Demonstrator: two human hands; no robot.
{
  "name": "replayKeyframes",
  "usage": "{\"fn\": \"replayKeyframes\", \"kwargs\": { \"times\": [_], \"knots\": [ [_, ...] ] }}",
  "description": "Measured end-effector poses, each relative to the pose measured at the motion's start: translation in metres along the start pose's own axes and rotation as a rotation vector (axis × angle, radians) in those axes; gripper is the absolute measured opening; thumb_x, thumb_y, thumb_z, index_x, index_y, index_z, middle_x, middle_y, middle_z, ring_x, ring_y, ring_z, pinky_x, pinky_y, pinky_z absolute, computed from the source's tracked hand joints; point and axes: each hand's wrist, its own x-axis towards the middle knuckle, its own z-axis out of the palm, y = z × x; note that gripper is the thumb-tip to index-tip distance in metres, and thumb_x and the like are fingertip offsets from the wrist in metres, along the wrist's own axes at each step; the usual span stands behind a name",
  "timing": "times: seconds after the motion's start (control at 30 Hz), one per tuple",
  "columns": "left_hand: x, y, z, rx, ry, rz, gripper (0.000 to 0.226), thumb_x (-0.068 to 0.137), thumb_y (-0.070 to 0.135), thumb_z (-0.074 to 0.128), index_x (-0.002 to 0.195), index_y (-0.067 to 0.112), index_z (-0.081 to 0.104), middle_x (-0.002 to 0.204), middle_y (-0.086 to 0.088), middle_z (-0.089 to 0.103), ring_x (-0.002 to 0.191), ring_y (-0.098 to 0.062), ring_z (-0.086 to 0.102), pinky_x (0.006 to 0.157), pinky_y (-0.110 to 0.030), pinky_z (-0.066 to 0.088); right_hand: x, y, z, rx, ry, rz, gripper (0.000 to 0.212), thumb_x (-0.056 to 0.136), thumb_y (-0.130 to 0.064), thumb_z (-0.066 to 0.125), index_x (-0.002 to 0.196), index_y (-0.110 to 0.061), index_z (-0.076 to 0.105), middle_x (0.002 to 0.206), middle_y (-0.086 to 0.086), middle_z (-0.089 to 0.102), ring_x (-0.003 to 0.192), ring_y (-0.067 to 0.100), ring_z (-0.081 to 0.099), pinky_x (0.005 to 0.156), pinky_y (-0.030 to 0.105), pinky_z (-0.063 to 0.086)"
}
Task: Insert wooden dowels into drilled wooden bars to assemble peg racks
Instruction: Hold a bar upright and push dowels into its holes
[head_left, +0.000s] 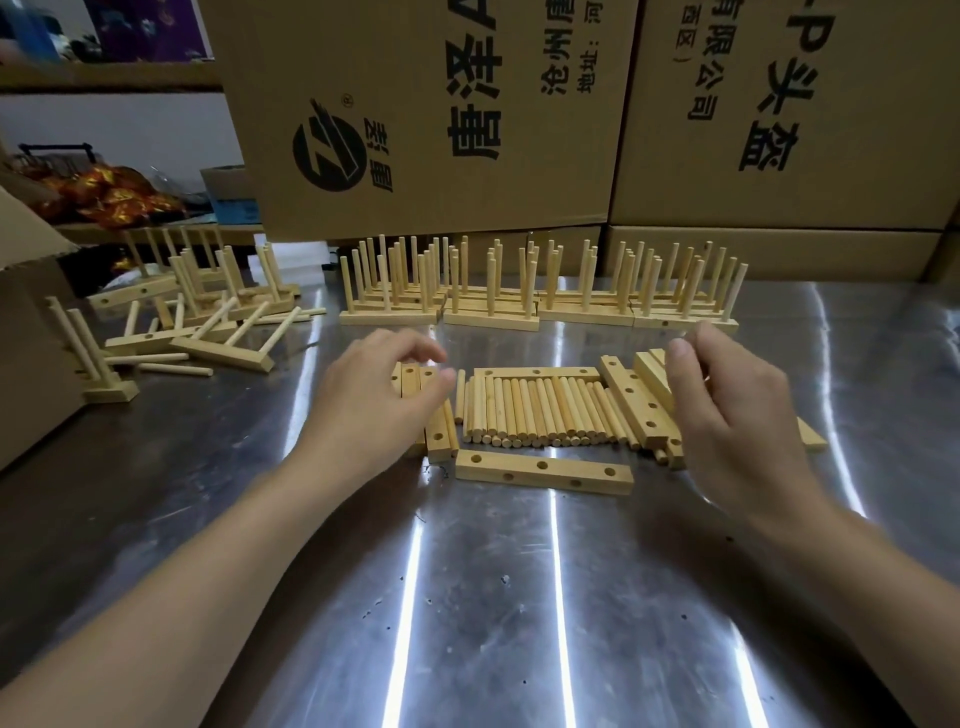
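Note:
A row of loose wooden dowels (540, 413) lies side by side in the middle of the steel table (467, 597). A drilled wooden bar (543, 472) lies flat just in front of them. More drilled bars (631, 397) are stacked at the right of the dowels, and others (441, 441) lie at the left. My left hand (374, 400) hovers over the left bars with loosely curled fingers, holding nothing. Above the right bars, my right hand (727, 410) also holds nothing, its fingers relaxed.
Finished peg racks (540, 291) stand in a row behind the dowels. Several tipped racks and stray dowels (208, 322) lie at the far left. Large cardboard boxes (431, 114) rise behind the table; another box (26, 322) stands at the left edge.

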Motion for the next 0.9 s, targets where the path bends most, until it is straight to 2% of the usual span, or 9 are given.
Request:
{"fn": "replayKeyframes", "kwargs": {
  "times": [0.1,0.2,0.33,0.53,0.67,0.77,0.9],
  "knots": [
    [-0.002,-0.009,0.005,0.235,-0.115,-0.117,0.042,0.102,0.060,0.053,0.138,0.039,0.059,0.146,0.006,0.055,0.137,-0.020,0.048,0.107,-0.047,0.042,0.001,-0.001,0.001,0.020,0.022,0.025,0.035,0.111,-0.031,0.037,0.076,-0.026,0.037,0.065,-0.004,0.043,0.061,0.013,0.041,0.052,0.026,0.030],
    [-0.002,-0.018,0.008,0.248,-0.202,-0.186,0.049,0.104,0.057,0.050,0.150,0.039,0.049,0.158,0.002,0.046,0.143,-0.025,0.046,0.106,-0.045,0.042,0.000,0.000,0.002,0.012,0.014,0.038,0.032,0.110,-0.032,0.035,0.079,-0.027,0.037,0.068,-0.001,0.046,0.064,0.017,0.044,0.055,0.037,0.034],
    [-0.001,-0.019,0.009,0.215,-0.212,-0.154,0.047,0.105,0.049,0.055,0.150,0.034,0.054,0.159,0.003,0.049,0.145,-0.025,0.046,0.113,-0.047,0.040,-0.003,0.000,0.002,-0.005,-0.024,0.004,0.028,0.110,-0.033,0.037,0.084,-0.024,0.042,0.066,-0.004,0.047,0.062,0.015,0.046,0.052,0.035,0.033],
    [0.005,-0.023,0.007,0.184,-0.242,-0.130,0.037,0.107,0.044,0.055,0.143,0.035,0.059,0.153,0.006,0.055,0.138,-0.020,0.051,0.096,-0.035,0.041,-0.004,-0.002,0.003,-0.016,-0.064,-0.020,0.028,0.108,-0.036,0.040,0.086,-0.021,0.046,0.063,-0.006,0.049,0.061,0.015,0.048,0.051,0.038,0.035],
    [0.004,-0.018,0.008,0.148,-0.203,-0.080,0.037,0.105,0.046,0.057,0.142,0.038,0.060,0.161,0.009,0.042,0.152,-0.014,0.031,0.115,-0.041,0.032,-0.005,-0.003,0.003,-0.007,-0.077,-0.035,0.028,0.108,-0.034,0.044,0.083,-0.021,0.048,0.061,-0.007,0.049,0.061,0.017,0.049,0.053,0.035,0.037],
    [0.003,-0.006,0.010,0.124,-0.214,0.026,0.035,0.100,0.052,0.062,0.134,0.044,0.066,0.153,0.019,0.047,0.146,-0.007,0.033,0.112,-0.044,0.034,-0.004,-0.004,0.003,-0.002,-0.078,-0.047,0.028,0.107,-0.033,0.046,0.081,-0.022,0.049,0.059,-0.008,0.049,0.061,0.015,0.050,0.054,0.028,0.036],
    [0.000,0.000,0.013,0.160,-0.281,0.068,0.037,0.096,0.055,0.067,0.131,0.045,0.071,0.150,0.026,0.052,0.144,-0.002,0.036,0.118,-0.046,0.034,-0.005,-0.004,0.004,-0.003,-0.083,-0.068,0.027,0.108,-0.029,0.049,0.081,-0.025,0.049,0.060,-0.012,0.049,0.060,0.008,0.052,0.054,0.019,0.037]
  ]
}}
